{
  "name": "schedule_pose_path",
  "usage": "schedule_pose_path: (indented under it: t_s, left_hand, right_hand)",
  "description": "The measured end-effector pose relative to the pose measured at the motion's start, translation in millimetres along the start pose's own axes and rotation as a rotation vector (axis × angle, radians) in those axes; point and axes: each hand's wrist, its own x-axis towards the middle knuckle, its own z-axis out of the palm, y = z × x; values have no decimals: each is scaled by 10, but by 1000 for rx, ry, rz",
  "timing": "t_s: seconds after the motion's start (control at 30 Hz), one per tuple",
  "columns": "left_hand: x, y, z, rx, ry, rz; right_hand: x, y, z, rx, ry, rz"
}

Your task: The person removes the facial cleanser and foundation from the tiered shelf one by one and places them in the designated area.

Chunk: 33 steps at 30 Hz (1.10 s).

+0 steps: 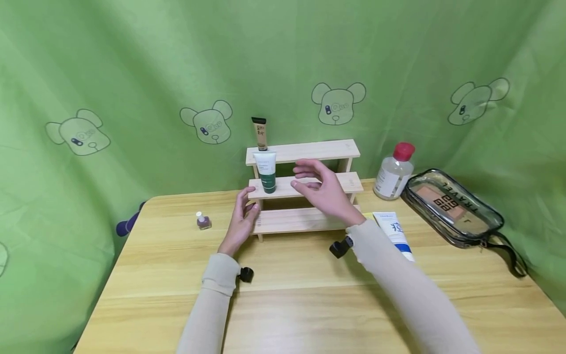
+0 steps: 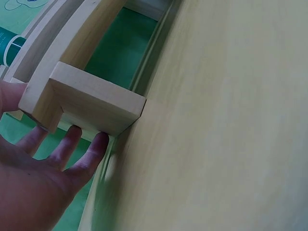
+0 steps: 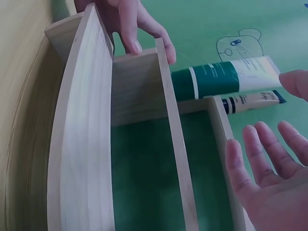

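Observation:
A three-tier wooden display rack (image 1: 305,220) stands at the back of the table. At its left end, my left hand (image 1: 242,216) holds the rack, thumb at the front and fingers (image 2: 89,156) along the end piece. On the middle tier a white and green squeeze tube (image 1: 267,172) stands upright on its cap. Behind it, a small beige tube with a black end (image 1: 261,135) stands on the top tier. My right hand (image 1: 326,189) hovers in front of the middle tier, right of the squeeze tube, its fingers relaxed and apart with nothing between them.
To the left sits a small purple nail polish bottle (image 1: 203,221) with a white cap. A white and blue tube (image 1: 392,228) lies partly behind my right sleeve. Farther right are a clear bottle with a red cap (image 1: 393,172) and a transparent travel pouch (image 1: 477,216). A green curtain (image 1: 283,59) hangs behind.

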Motion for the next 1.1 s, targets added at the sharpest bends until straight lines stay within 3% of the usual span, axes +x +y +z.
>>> schedule_pose_path:
  t_s: [0.5,1.1]
  left_hand:
    - [0,-4,-8,-5,-5,6]
    - [-5,17,-2,6,-3,7]
  right_hand:
    - [217,58,332,14,-12,-2]
    - [367,-9,651,-120,39,9]
